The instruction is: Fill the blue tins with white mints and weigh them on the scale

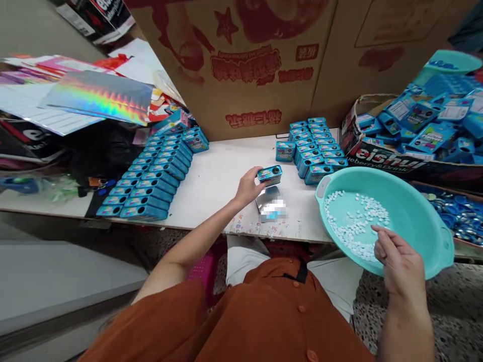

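Observation:
My left hand (250, 187) grips a small blue box (270, 174) by its left end, just above the white table. A dark round spot shows on the box's printed top. Below it lies a shiny silver object (268, 197), partly blurred out. My right hand (399, 257) is over the near side of a turquoise basin (415, 216), thumb and fingers drawn together; what they hold, if anything, is hidden. White tablets (354, 234) are scattered across the left half of the basin.
Rows of blue boxes (151, 176) stand at left, and a smaller group (313, 146) stands right of centre. A large cardboard carton (249, 95) rises behind. An open carton (392, 161) at right holds many more boxes, near a tray of blue and silver pieces (458, 213).

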Tool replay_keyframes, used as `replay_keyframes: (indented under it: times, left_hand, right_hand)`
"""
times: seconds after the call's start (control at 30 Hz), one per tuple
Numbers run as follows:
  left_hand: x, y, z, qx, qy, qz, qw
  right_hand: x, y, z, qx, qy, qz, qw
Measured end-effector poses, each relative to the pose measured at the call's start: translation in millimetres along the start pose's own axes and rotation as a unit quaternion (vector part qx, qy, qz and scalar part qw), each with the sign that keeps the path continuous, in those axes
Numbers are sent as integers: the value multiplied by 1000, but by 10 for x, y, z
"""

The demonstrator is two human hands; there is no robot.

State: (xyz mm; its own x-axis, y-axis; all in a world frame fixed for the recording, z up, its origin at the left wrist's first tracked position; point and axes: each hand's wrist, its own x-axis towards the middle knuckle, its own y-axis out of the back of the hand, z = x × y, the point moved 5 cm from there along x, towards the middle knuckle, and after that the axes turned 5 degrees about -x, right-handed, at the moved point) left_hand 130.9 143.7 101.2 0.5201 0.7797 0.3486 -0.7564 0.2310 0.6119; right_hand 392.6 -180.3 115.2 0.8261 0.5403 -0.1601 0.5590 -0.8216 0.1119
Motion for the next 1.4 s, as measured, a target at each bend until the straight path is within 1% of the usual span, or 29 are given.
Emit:
replay_keyframes:
  times: [0.07,0.1,0.13,0.2,0.27,0.4,0.5,0.57,0.7,0.83,0.93,1.0,1.1,1.27,1.4]
  left_hand:
    - [-247,124,79,-9,17,17,1000]
    - [-349,158,106,-10,27,25,999]
    - [-436,173,122,-12,37,31,999]
    - [-560,149,121,-15,54,30,998]
    - [-623,84,84,-11,70,20,997]
    - [-644,-31,0,3,77,1,997]
    - [-672,-49,-37,3,67,2,998]
    - [-732,-27,-75,0,76,11,997]
    - [-951,68,-188,-9,112,48,992]
    - [-1248,155,-321,-25,132,106,985]
    - [-1468,175,-435,-22,145,157,977]
    - [-1576,157,-494,-13,142,179,973]
    - [-1646,108,-533,12,125,182,975]
    - [-1623,58,-526,55,122,142,981]
    - [-1611,55,-517,66,121,130,982]
  right_hand:
    - [-11,21,-16,5,15,6,1000]
    - [-18,29,-29,5,22,9,1000]
    - [-27,36,-41,5,27,12,1000]
    - [-46,49,-59,4,31,14,999]
    - [-68,64,-72,4,33,16,999]
    - [-116,97,-102,11,43,21,999]
    - [-146,114,-127,16,47,24,999]
    - [-156,126,-135,18,46,29,998]
    - [-148,144,-134,18,43,42,998]
    - [-115,132,-138,13,49,45,998]
    - [-82,104,-137,10,43,41,998]
    - [-63,83,-140,8,41,39,998]
    - [-42,59,-146,0,42,36,998]
    - [-17,55,-140,-15,45,37,998]
    - [-15,45,-129,-18,44,43,998]
